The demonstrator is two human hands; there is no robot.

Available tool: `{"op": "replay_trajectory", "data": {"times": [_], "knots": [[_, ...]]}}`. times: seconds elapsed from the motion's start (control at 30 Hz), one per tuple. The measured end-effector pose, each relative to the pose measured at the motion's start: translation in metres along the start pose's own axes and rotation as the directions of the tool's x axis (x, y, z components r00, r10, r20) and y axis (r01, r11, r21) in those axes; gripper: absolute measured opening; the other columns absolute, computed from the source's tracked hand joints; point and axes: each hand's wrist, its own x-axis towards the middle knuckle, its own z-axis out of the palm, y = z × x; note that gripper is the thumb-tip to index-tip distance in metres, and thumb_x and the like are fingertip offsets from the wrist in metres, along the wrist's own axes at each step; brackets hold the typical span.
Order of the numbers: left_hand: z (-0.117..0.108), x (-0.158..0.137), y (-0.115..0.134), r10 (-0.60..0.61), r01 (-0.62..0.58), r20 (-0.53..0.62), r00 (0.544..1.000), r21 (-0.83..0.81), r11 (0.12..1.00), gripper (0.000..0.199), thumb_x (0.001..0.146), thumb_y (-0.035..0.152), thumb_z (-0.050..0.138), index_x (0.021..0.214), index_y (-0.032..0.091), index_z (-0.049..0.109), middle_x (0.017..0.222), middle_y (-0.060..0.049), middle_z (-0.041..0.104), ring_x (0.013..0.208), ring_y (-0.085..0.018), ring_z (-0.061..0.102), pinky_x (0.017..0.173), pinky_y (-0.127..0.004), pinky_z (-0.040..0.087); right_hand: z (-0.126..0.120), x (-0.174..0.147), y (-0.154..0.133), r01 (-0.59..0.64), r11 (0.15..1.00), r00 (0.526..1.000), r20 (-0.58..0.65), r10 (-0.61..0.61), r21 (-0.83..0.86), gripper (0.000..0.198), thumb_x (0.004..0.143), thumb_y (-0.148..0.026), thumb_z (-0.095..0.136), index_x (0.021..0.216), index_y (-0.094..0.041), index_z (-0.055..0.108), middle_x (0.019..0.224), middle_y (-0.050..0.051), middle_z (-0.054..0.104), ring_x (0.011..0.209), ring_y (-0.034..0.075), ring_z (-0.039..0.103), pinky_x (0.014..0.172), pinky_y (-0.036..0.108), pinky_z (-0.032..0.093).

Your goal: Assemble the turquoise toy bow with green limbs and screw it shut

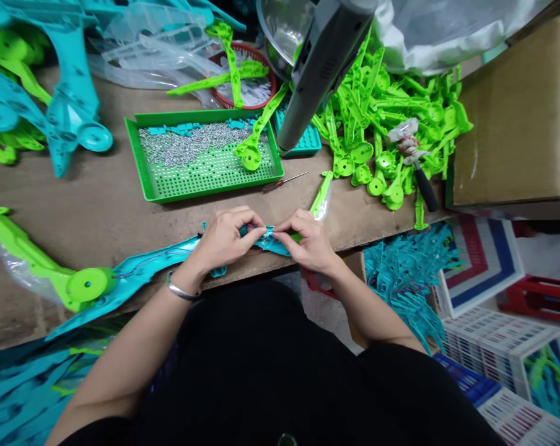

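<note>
A long turquoise plastic shell lies along the table's front edge, with thin dark wires running inside it. Over its right half, my left hand is closed in a pinch of thumb and forefinger. My right hand pinches too, its fingertips almost meeting the left ones above the shell. What sits between the fingers is too small to make out. On the shell's left part rests a lime green arm with a round hub and a clear piece. Another lime green arm with a clear piece lies just beyond my right hand.
Behind my hands stands a green perforated tray of screws. A screwdriver lies by it. A grey post rises beyond. Lime green parts are heaped at right, beside a cardboard box. Turquoise parts fill the left back.
</note>
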Motion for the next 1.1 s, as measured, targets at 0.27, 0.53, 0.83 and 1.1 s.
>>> {"op": "replay_trajectory", "data": {"times": [0.27, 0.53, 0.83, 1.1], "knots": [[0.002, -0.001, 0.001, 0.014, -0.014, 0.014, 1.000, 0.035, 0.999, 0.014, 0.088, 0.030, 0.064, 0.080, 0.020, 0.069, 0.079, -0.001, 0.068, 0.072, -0.014, 0.060, 0.068, -0.028, 0.042, -0.003, -0.001, -0.002, 0.008, 0.999, 0.999, 0.040, -0.006, -0.041, 0.011, 0.092, -0.025, 0.061, 0.085, -0.022, 0.068, 0.076, 0.001, 0.069, 0.076, 0.017, 0.057, 0.079, 0.037, 0.042], [0.005, 0.001, 0.008, -0.037, 0.033, 0.021, 0.999, 0.168, 0.985, 0.012, 0.084, 0.026, 0.060, 0.078, 0.019, 0.068, 0.077, -0.002, 0.065, 0.070, -0.015, 0.059, 0.066, -0.029, 0.039, 0.007, -0.009, -0.002, 0.112, 0.975, 0.992, -0.040, -0.122, -0.189, 0.011, 0.088, -0.019, 0.060, 0.082, -0.019, 0.069, 0.110, 0.012, 0.066, 0.102, 0.025, 0.057, 0.089, 0.044, 0.045], [-0.002, 0.030, 0.035, -0.329, 0.189, 0.203, 0.922, 0.504, 0.842, 0.016, 0.075, 0.028, 0.055, 0.076, 0.025, 0.070, 0.081, -0.003, 0.071, 0.075, -0.021, 0.063, 0.062, -0.031, 0.038, 0.011, -0.011, -0.003, 0.130, 0.932, 0.991, 0.056, -0.118, -0.339, 0.016, 0.090, -0.017, 0.055, 0.086, -0.018, 0.070, 0.108, 0.012, 0.064, 0.099, 0.026, 0.051, 0.087, 0.045, 0.040], [-0.008, 0.066, 0.056, -0.538, 0.195, 0.314, 0.782, 0.697, 0.690, 0.017, 0.067, 0.031, 0.066, 0.081, 0.027, 0.075, 0.085, -0.006, 0.075, 0.086, -0.028, 0.070, 0.067, -0.031, 0.048, 0.014, -0.010, -0.004, 0.098, 0.931, 0.995, 0.049, -0.086, -0.353, 0.016, 0.091, -0.018, 0.053, 0.081, -0.018, 0.066, 0.099, 0.010, 0.064, 0.094, 0.024, 0.049, 0.086, 0.042, 0.037]]}}
